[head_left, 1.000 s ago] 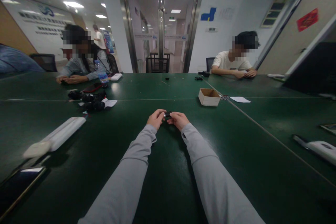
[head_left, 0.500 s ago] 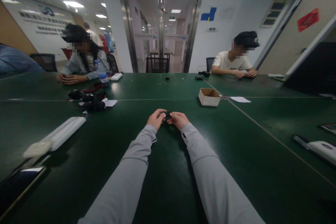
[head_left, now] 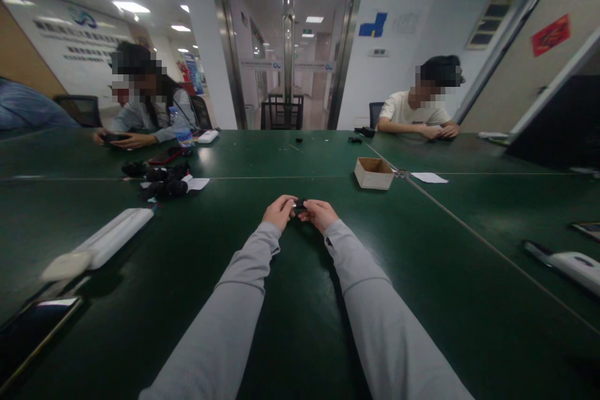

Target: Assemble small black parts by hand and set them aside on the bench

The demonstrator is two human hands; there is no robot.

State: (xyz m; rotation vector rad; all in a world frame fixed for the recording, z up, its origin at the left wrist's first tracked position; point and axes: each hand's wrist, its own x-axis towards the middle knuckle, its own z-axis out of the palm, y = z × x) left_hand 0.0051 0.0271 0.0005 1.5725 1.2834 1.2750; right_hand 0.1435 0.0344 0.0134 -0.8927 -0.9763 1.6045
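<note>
Between my two hands is a small black object (head_left: 299, 204) with a light, shiny bit at its left end. My left hand (head_left: 279, 211) is closed on its left side, thumb and fingers pinching it. On its right side my right hand (head_left: 320, 214) pinches it too. Both hands are just over the dark green table (head_left: 300, 325), near its middle. The fingers hide much of the object, and its finer details are too small to tell.
An open cardboard box (head_left: 374, 175) stands right of my hands, beside white paper (head_left: 429, 178). Black gear (head_left: 169, 181) and a long white item (head_left: 119, 234) lie left. A phone (head_left: 37, 331) is near left. Two people sit across the table.
My hands and the black object look unmoved. The person at the left now holds a dark object in their hands, which were resting together before.
</note>
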